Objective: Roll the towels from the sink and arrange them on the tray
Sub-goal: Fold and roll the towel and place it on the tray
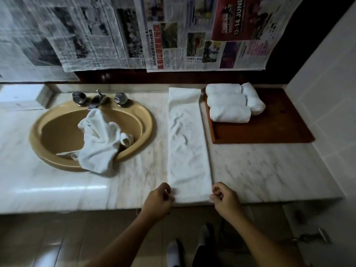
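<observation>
Overhead, "12-14 JUNE" newspaper advert [237, 18]; left hand [158, 201], right hand [225, 199] on towel [187, 143].

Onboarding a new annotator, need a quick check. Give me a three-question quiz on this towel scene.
1. True or false: the tray holds four rolled towels.
2. Where does the crumpled towel lie? A in the sink; B on the tray; C on the floor.
3. Fill in: the left hand and right hand pinch the near corners of the folded ___ on the counter.
Key: 1 true; 2 A; 3 towel, meaning the folded towel.
</observation>
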